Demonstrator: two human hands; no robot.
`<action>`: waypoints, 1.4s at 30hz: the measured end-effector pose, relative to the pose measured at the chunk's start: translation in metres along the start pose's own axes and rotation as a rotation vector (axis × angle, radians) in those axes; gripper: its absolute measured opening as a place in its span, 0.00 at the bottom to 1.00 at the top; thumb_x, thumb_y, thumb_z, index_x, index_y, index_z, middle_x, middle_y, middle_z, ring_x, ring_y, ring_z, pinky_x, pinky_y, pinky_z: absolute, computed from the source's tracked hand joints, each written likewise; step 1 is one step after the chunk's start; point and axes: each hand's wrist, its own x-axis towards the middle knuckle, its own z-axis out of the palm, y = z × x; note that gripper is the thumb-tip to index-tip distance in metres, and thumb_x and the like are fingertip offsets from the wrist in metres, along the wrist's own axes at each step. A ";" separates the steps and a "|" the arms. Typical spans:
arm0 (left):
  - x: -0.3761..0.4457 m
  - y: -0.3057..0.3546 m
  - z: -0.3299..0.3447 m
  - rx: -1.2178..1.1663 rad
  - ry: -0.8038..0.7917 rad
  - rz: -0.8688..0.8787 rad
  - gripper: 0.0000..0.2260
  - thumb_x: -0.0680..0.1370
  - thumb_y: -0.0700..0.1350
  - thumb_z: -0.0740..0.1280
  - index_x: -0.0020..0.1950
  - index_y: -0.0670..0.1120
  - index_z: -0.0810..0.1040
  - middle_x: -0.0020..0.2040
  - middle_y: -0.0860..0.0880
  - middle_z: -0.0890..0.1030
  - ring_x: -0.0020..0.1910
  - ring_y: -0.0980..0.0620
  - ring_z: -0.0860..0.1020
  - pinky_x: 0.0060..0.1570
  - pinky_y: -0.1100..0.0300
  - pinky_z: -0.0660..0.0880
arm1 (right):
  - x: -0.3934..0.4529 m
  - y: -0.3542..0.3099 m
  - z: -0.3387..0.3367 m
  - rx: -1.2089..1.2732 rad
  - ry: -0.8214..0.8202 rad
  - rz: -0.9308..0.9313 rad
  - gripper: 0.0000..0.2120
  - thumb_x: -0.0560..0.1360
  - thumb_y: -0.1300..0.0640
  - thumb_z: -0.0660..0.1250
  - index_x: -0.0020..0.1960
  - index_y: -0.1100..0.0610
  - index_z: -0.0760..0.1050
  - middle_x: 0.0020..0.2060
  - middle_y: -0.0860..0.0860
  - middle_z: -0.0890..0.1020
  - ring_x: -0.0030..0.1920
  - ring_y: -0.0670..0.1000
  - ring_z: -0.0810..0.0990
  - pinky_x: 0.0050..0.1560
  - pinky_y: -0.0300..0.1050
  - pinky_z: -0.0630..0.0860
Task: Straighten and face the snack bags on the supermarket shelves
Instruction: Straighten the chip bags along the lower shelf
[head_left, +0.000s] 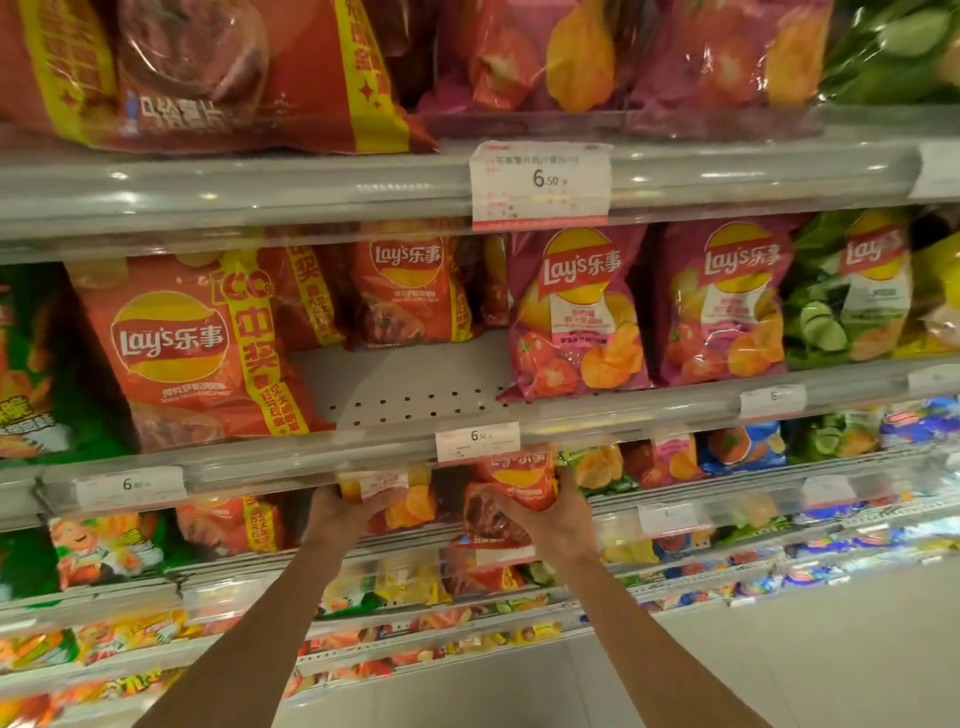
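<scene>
Head view: two small Lay's bags sit on the third shelf down, just under the price rail, at about six o'clock from the frame's middle. The left hand (345, 512) curls round the lower left edge of the pink tomato Lay's bag (402, 501), whose top is hidden behind the rail. The right hand (550, 514) grips the small red Lay's bag (511, 493) from its right side, fingers wrapped over the front. The two hands are apart, one bag each, and the bags stand just beside one another.

At twelve o'clock from them, on the perforated shelf (415, 387) above, a gap lies between a large red Lay's bag (192, 353) at ten o'clock and a purple tomato Lay's bag (579, 312) at one o'clock. A smaller red bag (408, 291) stands at the back of that gap. A white price tag (478, 441) reading 6.50 hangs on the rail right above the hands.
</scene>
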 end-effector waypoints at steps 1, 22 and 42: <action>-0.002 0.002 0.011 0.011 -0.015 0.017 0.35 0.61 0.42 0.83 0.66 0.43 0.76 0.62 0.45 0.81 0.62 0.47 0.78 0.69 0.46 0.71 | -0.001 0.007 -0.009 0.009 0.011 0.014 0.35 0.60 0.33 0.80 0.57 0.44 0.69 0.46 0.42 0.82 0.49 0.49 0.83 0.47 0.41 0.78; -0.014 0.013 0.121 0.333 -0.296 0.052 0.22 0.67 0.43 0.81 0.55 0.51 0.75 0.55 0.50 0.80 0.56 0.50 0.78 0.57 0.60 0.72 | -0.045 0.067 -0.082 0.210 0.046 0.121 0.34 0.59 0.43 0.85 0.59 0.45 0.71 0.49 0.42 0.83 0.46 0.41 0.83 0.40 0.35 0.79; -0.081 -0.070 -0.119 1.401 -0.108 0.422 0.34 0.82 0.56 0.56 0.81 0.45 0.43 0.81 0.46 0.38 0.80 0.46 0.37 0.73 0.53 0.28 | -0.059 -0.058 0.117 0.105 -0.293 -0.084 0.33 0.61 0.36 0.81 0.59 0.40 0.69 0.49 0.36 0.80 0.48 0.36 0.79 0.49 0.29 0.75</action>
